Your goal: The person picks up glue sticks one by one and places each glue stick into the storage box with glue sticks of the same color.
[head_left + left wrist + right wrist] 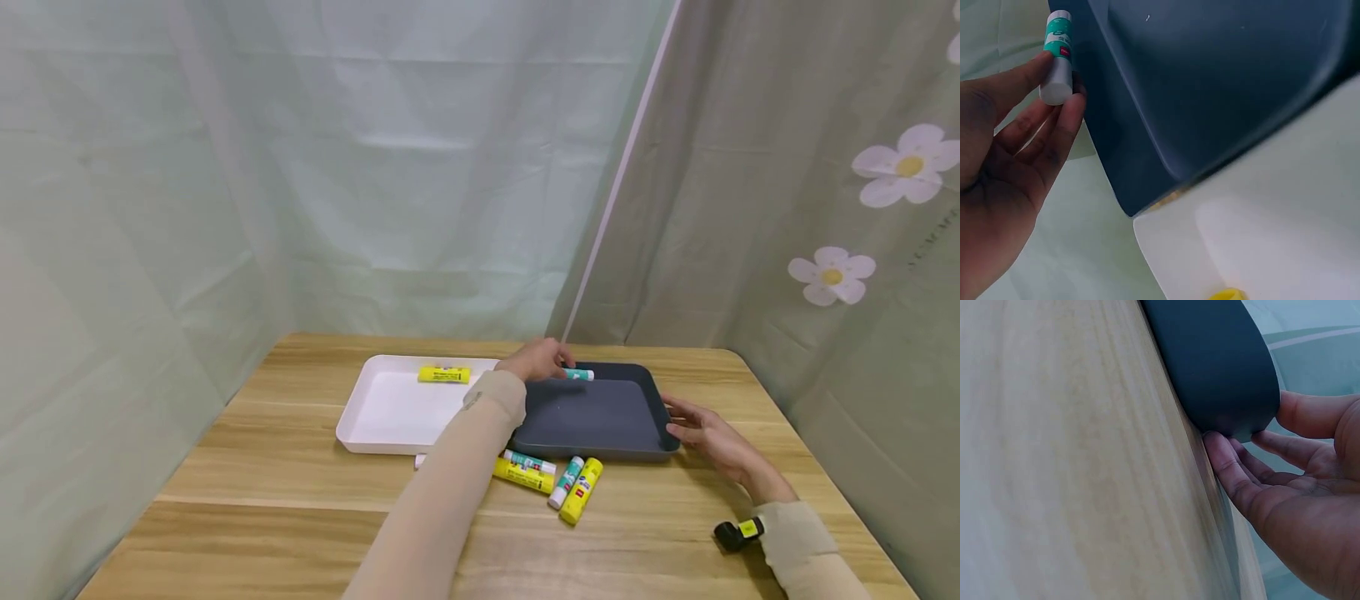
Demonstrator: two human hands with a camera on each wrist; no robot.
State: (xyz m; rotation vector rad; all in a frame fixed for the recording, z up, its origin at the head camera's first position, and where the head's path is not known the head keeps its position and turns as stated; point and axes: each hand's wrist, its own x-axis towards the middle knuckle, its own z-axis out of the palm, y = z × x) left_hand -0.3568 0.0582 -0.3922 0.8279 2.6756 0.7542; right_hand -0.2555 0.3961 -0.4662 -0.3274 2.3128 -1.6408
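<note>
My left hand (537, 360) pinches a white and teal glue stick (1059, 44) between thumb and fingers, at the back-left part of the dark grey tray (592, 417). The left wrist view shows the glue stick alongside the tray's wall; whether it touches the tray I cannot tell. My right hand (708, 437) holds the right side of the dark tray, with the thumb against its wall and fingertips at its lower edge in the right wrist view. A yellow glue stick (444, 375) lies in the white tray (390, 412), left of the dark one.
On the wooden table (247, 500), in front of the trays, lie several glue sticks, among them a yellow one (581, 492) and a teal and white one (566, 482). My left forearm covers part of this group. Curtains (450, 167) hang behind the table.
</note>
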